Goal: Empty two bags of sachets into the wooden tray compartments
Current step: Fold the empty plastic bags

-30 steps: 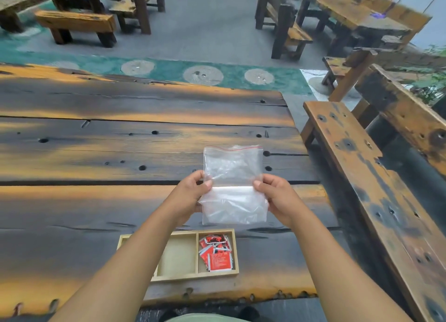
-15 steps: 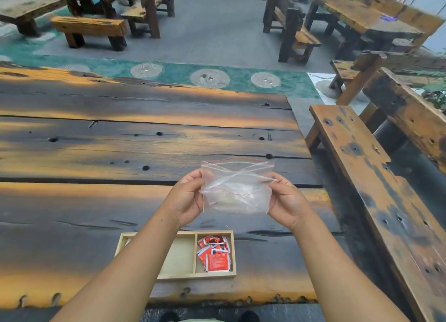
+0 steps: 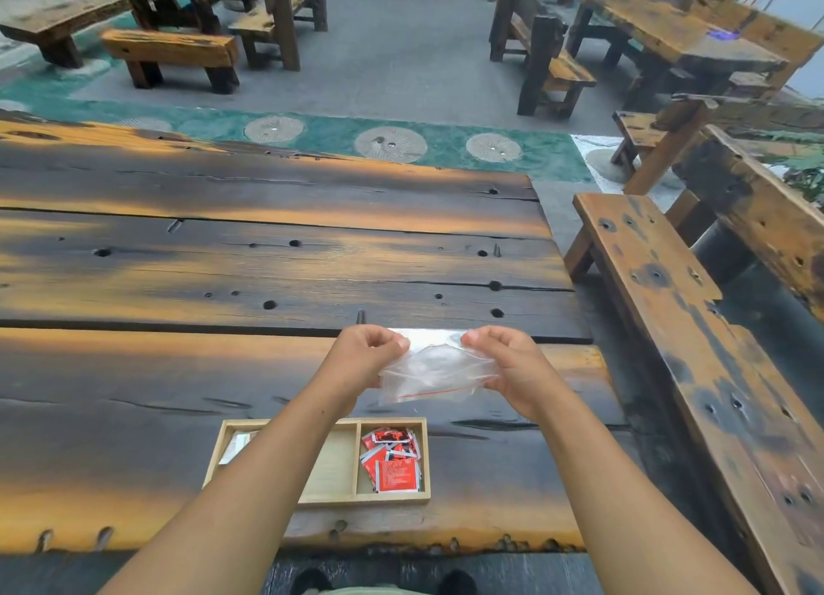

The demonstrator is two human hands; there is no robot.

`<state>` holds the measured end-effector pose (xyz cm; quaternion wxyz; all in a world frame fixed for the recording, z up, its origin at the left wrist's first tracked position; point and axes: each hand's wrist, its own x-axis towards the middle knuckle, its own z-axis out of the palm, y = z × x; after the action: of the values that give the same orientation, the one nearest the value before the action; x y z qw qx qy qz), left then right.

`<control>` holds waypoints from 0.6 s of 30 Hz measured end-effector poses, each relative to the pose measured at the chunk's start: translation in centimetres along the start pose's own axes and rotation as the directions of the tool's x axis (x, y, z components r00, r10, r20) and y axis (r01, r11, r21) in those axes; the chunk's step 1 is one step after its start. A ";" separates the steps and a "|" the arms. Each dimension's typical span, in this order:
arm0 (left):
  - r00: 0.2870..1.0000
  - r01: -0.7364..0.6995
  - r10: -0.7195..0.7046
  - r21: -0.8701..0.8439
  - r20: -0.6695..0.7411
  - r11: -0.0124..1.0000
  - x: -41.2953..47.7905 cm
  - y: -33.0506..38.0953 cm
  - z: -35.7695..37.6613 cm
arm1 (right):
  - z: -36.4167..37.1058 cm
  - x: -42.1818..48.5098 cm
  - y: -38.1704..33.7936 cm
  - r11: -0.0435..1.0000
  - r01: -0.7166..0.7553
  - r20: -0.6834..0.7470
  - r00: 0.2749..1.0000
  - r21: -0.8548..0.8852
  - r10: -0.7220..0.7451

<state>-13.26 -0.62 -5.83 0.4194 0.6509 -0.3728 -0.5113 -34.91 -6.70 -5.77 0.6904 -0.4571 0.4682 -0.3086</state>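
Both hands hold a clear, empty zip bag with a red seal line, folded over and held above the table beyond the tray. My left hand pinches its left edge, my right hand its right edge. Near the table's front edge lies the wooden tray with three compartments. Its right compartment holds several red sachets. A pale sachet shows in the left compartment, mostly hidden by my left forearm. The middle compartment looks bare where it shows.
The dark plank table stretches far and left. A wooden bench runs along its right side. More benches and tables stand across the grey floor behind.
The bag, held upright and flat a second ago, has been folded down toward me and lowered; both hands stayed pinched on its edges and moved closer to the table.
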 end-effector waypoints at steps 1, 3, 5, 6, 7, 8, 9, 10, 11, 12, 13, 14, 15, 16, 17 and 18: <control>1.000 -0.007 0.007 -0.007 0.004 1.000 0.0 -0.1 0.1 | 0.0 -0.1 0.1 1.000 0.005 0.010 1.000 0.002 -0.005; 0.999 -0.003 0.006 -0.071 0.034 0.997 -0.2 -0.1 0.1 | -0.3 -0.3 0.2 1.000 0.007 0.021 1.000 0.004 -0.007; 0.998 -0.004 0.013 -0.121 0.069 0.993 -0.4 0.2 0.1 | -0.5 -0.6 0.0 1.000 0.004 0.034 0.999 -0.001 -0.004; 0.996 -0.015 0.026 -0.131 0.083 0.991 -0.6 0.3 0.1 | -0.6 -0.8 -0.1 1.000 0.006 0.041 0.999 0.003 -0.006; 0.994 -0.027 0.040 -0.133 0.097 0.991 -0.8 0.4 0.2 | -0.7 -1.0 -0.2 1.000 0.009 0.044 0.999 0.005 -0.009; 0.992 -0.040 0.055 -0.137 0.113 0.990 -0.9 0.6 0.3 | -0.9 -1.1 -0.4 1.000 0.018 0.045 0.999 0.001 -0.018; 0.989 -0.048 0.067 -0.144 0.130 0.988 -1.0 0.7 0.5 | -1.1 -1.2 -0.4 1.000 0.028 0.046 0.999 -0.005 -0.027; 0.987 -0.052 0.074 -0.153 0.143 0.987 -1.0 0.7 0.6 | -1.3 -1.4 -0.5 0.999 0.036 0.047 0.998 -0.015 -0.035; 0.985 -0.054 0.078 -0.154 0.153 0.987 -1.0 0.7 0.8 | -1.5 -1.5 -0.6 0.999 0.042 0.047 0.998 -0.029 -0.040; 0.984 -0.061 0.084 -0.151 0.157 0.987 -1.1 0.6 1.0 | -1.7 -1.6 -0.5 0.998 0.048 0.047 0.998 -0.042 -0.046; 0.984 -0.076 0.096 -0.137 0.151 0.988 -1.2 0.5 1.2 | -1.8 -1.7 -0.4 0.997 0.061 0.047 0.997 -0.055 -0.058; 0.983 -0.097 0.114 -0.124 0.140 0.988 -1.3 0.4 1.4 | -2.0 -1.8 -0.3 0.994 0.081 0.041 0.996 -0.071 -0.078; 0.983 -0.119 0.133 -0.117 0.127 0.986 -1.3 0.4 1.7 | -2.1 -1.8 -0.2 0.991 0.107 0.029 0.994 -0.086 -0.105; 0.982 -0.138 0.152 -0.128 0.113 0.982 -1.5 0.4 1.9 | -2.1 -1.8 -0.1 0.987 0.134 0.017 0.991 -0.093 -0.133; 0.982 -0.146 0.162 -0.150 0.101 0.978 -1.5 0.5 2.2 | -2.1 -1.8 0.1 0.985 0.153 0.005 0.988 -0.084 -0.153; 0.982 -0.147 0.164 -0.173 0.091 0.974 -1.5 0.4 2.5 | -2.3 -1.8 0.3 0.985 0.160 -0.012 0.987 -0.065 -0.161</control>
<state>-16.07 0.19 -5.21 0.4906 0.5549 -0.4003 -0.5396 -37.69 -5.85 -5.69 0.6444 -0.5125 0.4453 -0.3520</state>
